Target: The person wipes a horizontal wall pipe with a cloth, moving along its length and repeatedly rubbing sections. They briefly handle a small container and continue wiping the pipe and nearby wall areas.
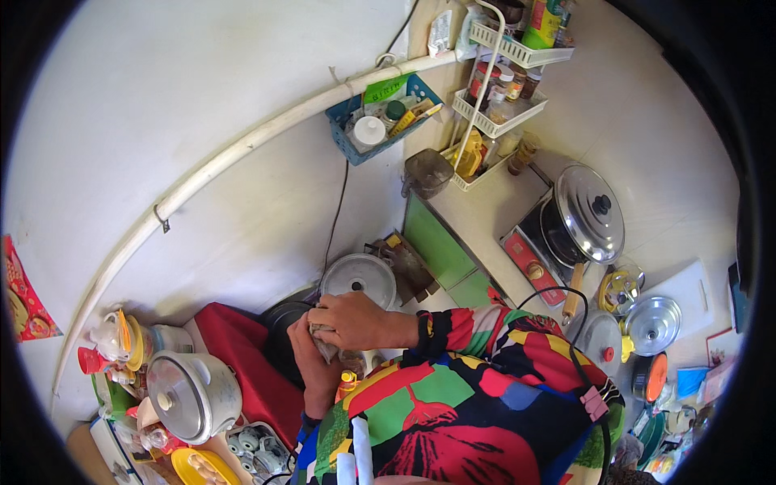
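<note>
A crumpled greyish cloth or rag (326, 347) is bunched between my two hands. Both hands grip it: my left hand (308, 347) from the left side, my right hand (359, 322) from above, with its fingers laid over those of the left. Most of the cloth is hidden by my fingers. Just past my right hand is a round aluminium pot lid (370, 276) with a dark knob. A dark round vessel (282, 321) sits behind my left hand, partly covered. Below my wrists, a bottle with a yellow cap (348, 377) shows beside my patterned sleeve.
To the left, a red-covered surface (242, 357) adjoins a white rice cooker (193, 397) and a yellow tray of eggs (203, 467). On the right counter, a lidded wok (585, 215) stands on a red-fronted gas stove (530, 260). A tiered white rack (500, 118) holds jars.
</note>
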{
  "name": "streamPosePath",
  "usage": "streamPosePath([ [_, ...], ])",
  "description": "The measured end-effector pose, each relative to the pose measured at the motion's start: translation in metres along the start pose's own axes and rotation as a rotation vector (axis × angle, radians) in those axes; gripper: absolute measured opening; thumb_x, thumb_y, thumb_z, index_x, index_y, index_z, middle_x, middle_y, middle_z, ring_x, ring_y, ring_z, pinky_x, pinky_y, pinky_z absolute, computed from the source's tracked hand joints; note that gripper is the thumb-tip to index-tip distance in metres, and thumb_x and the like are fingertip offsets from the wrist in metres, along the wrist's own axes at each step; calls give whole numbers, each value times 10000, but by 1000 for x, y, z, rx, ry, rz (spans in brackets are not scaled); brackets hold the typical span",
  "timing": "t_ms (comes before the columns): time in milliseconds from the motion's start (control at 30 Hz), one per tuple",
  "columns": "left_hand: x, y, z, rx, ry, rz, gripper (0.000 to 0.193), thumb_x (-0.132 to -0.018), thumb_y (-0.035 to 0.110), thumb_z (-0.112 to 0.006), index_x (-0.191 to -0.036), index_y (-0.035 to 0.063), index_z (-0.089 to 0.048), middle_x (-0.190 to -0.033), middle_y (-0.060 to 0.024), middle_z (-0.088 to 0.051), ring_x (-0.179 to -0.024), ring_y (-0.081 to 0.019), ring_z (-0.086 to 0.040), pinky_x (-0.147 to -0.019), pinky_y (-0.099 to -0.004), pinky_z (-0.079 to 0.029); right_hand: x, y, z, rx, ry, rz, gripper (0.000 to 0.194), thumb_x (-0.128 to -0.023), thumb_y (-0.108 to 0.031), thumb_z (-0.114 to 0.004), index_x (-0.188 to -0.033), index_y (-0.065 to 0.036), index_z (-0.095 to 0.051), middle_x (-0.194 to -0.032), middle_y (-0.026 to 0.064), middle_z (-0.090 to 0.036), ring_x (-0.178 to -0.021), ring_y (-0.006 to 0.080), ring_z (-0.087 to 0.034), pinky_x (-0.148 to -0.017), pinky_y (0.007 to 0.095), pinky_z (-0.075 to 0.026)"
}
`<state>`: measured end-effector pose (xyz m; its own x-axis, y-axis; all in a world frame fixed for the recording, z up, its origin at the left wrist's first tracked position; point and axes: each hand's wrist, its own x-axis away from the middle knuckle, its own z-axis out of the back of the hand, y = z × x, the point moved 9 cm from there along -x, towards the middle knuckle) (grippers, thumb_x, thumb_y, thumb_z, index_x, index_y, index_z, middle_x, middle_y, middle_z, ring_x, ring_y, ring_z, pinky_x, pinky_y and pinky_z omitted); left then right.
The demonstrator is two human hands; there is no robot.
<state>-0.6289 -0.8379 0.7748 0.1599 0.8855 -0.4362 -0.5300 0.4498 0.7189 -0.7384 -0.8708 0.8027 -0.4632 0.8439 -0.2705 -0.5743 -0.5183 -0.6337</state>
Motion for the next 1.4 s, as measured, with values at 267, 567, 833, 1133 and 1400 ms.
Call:
streamPosePath([
  [267, 1, -31, -18, 302, -159, 122, 622, -751, -36, -724, -1334, -16, -509, -1175, -209, -553, -1074, -403, -578, -926, -429, -475, -8, 11, -5, 101, -66, -49, 237, -903, -308, -635, -971, -81, -636, -896, 180, -673, -789, 410, -685, -692, 527, -543],
  [567, -21, -29, 5, -8, 52, 87, 625, -781, -23, -700, -1373, -19, -500, -1205, -207, -549, -1139, -383, -572, -999, -428, -459, 5, 29, -8, -158, 58, -79, 189, -885, -247, -659, -915, -61, -637, -881, 166, -685, -779, 434, -651, -667, 507, -511],
  [833, -15, -53, -10, 896, -48, 364, 526, -883, -44, -663, -1367, 50, -479, -1188, -24, -556, -1102, -104, -560, -983, -260, -455, -12, 65, 64, -448, 245, -302, 243, -873, -179, -661, -1031, -2, -615, -879, 183, -643, -834, 360, -651, -777, 399, -522],
  [1133, 2, -46, -28, 920, -113, 398, 521, -886, -22, -682, -1357, 27, -462, -1228, -56, -537, -1130, -130, -549, -993, -294, -476, -31, -29, 25, 143, 132, 205, 234, -792, -162, -682, -986, -69, -590, -909, 161, -546, -847, 373, -622, -712, 488, -511],
  [1400, -3, -22, 3, 798, 1, 129, 545, -837, 40, -701, -1328, 27, -464, -1218, -110, -472, -1051, -197, -612, -968, -358, -500, -33, 57, 4, -77, 235, -248, 189, -915, -193, -626, -952, -18, -566, -853, 271, -658, -818, 498, -632, -676, 562, -482],
])
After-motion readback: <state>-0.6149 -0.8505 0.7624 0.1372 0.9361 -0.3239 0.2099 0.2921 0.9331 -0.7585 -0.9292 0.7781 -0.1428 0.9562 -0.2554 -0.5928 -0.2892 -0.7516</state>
